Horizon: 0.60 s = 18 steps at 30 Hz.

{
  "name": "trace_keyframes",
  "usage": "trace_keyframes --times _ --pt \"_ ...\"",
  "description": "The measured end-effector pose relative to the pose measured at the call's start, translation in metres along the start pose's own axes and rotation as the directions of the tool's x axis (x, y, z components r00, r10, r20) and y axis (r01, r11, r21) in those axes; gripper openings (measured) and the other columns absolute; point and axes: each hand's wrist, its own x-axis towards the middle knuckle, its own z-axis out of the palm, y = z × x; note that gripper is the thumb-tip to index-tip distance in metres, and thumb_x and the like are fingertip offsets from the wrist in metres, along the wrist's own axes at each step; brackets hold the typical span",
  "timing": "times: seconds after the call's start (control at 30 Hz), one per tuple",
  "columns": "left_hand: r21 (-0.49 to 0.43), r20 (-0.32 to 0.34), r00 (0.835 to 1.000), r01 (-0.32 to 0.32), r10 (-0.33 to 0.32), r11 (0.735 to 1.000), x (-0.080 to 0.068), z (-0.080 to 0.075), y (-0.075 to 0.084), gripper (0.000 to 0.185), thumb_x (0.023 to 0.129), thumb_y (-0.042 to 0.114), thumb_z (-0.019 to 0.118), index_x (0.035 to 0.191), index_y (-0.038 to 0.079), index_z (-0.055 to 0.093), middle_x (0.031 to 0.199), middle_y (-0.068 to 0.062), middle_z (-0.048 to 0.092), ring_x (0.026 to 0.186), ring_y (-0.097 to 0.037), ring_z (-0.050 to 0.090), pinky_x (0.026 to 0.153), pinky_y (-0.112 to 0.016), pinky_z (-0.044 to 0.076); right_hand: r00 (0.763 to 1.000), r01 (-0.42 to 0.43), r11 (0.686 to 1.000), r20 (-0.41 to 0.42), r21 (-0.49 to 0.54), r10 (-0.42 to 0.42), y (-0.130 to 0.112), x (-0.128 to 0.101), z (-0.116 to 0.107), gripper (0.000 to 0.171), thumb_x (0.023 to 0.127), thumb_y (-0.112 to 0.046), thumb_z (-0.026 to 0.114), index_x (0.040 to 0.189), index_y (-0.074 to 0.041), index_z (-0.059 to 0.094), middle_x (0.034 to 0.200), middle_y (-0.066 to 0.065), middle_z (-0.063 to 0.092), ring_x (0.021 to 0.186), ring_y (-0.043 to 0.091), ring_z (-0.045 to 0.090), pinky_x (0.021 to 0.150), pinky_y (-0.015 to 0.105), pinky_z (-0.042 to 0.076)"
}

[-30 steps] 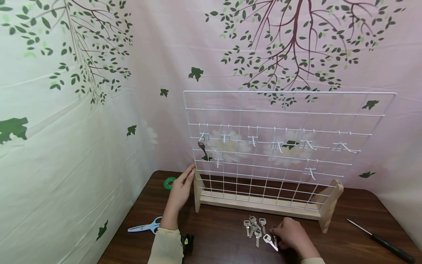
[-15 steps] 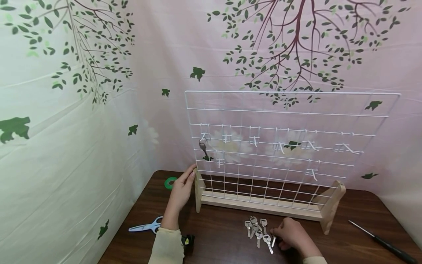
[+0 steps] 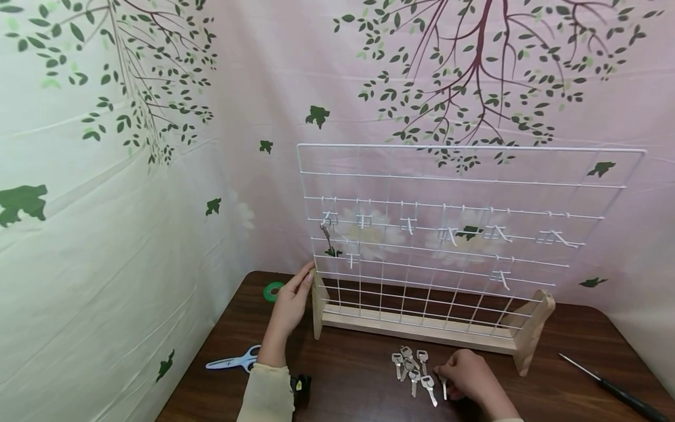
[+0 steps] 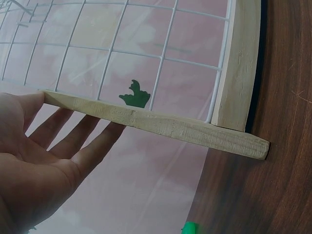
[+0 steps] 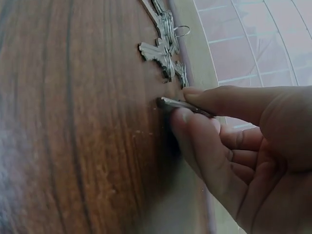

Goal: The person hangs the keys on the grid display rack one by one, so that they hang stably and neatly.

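A white wire grid rack (image 3: 453,234) stands in a wooden base (image 3: 422,328) on the dark wooden table (image 3: 358,381). One key (image 3: 327,233) hangs from its upper-left hook. My left hand (image 3: 291,305) rests with straight fingers (image 4: 68,141) against the rack's left wooden foot (image 4: 161,126). My right hand (image 3: 464,375) pinches a silver key (image 5: 178,105) between thumb and forefinger, its tip on the table (image 5: 73,122). Several loose keys (image 3: 410,366) lie just left of that hand, with the keys (image 5: 165,44) also in the right wrist view.
Blue-handled scissors (image 3: 234,360) lie at the table's left edge. A green tape roll (image 3: 273,291) sits behind the left hand. A black-handled screwdriver (image 3: 614,390) lies at the right. Several empty white hooks (image 3: 448,234) stick out of the grid. A leaf-printed curtain hangs behind.
My right hand has drawn one key a little right of the pile and now pinches it on edge. The hanging key has swung slightly. The left hand has stayed put.
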Motion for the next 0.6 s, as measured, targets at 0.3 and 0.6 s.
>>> trace_keyframes --times 0.3,0.6 --pt "-0.002 0.000 1.000 0.004 -0.004 1.000 -0.001 -0.001 0.001 0.050 0.112 0.046 0.054 0.158 0.027 0.056 0.167 -0.005 0.050 0.156 -0.034 0.046 0.122 -0.059 0.045 1.000 0.012 0.994 -0.017 0.113 -0.010 -0.011 -0.002 -0.005 0.027 0.098 -0.018 0.075 0.077 -0.003 0.070 0.062 0.007 0.068 0.053 0.017 0.066 0.052 0.031 0.060" --pt "-0.006 -0.002 1.000 0.007 -0.007 1.000 -0.001 -0.001 0.002 0.047 0.112 0.046 0.054 0.156 0.032 0.057 0.166 -0.004 0.051 0.156 -0.034 0.047 0.122 -0.059 0.045 0.993 0.109 0.971 -0.059 0.214 -0.098 -0.039 -0.010 -0.009 0.025 0.102 -0.024 0.074 0.092 -0.002 0.073 0.067 0.006 0.073 0.057 0.017 0.070 0.052 0.028 0.060"
